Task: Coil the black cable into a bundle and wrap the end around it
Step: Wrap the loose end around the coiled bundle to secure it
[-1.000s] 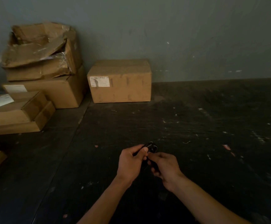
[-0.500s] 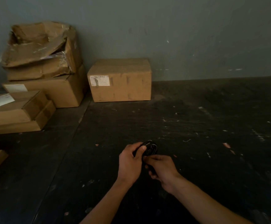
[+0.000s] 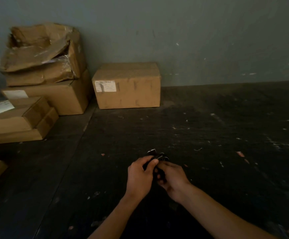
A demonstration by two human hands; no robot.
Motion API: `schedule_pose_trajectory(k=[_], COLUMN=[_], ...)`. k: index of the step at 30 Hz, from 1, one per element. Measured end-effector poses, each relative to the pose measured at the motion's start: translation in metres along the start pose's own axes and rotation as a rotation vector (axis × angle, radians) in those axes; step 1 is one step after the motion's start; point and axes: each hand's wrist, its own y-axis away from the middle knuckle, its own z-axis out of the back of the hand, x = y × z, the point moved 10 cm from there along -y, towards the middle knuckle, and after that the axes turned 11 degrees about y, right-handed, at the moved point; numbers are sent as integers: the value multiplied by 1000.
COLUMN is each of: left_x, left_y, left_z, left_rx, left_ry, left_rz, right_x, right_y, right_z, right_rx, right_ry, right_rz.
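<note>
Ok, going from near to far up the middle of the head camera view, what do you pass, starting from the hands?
Left hand and right hand → black cable bundle held between them → bare dark floor → closed cardboard box → grey wall.

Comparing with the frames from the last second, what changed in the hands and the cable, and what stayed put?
A light-tipped cable end now sticks up above the black cable bundle; earlier only dark loops showed there. The left hand and right hand shifted only slightly and still hold the bundle between them above the dark floor. The cardboard boxes by the wall have not moved.
</note>
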Motion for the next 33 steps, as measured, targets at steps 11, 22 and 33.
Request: schedule_pose_trajectory(k=[11,22,33], left_x=[18,34,30], left_y=[-3,-11,-11], left_z=[5,9,20], left_rx=[54,53,-44], left_ry=[-29,-180,35], left_rz=[155,254,159], right_x=[-18,-29,7], right_y=[2,-7,-5], right_z=[-24,-19,6], right_rx=[190,161,-36], right_ry=[-367,-313,125], right_rz=[-159,-181,110])
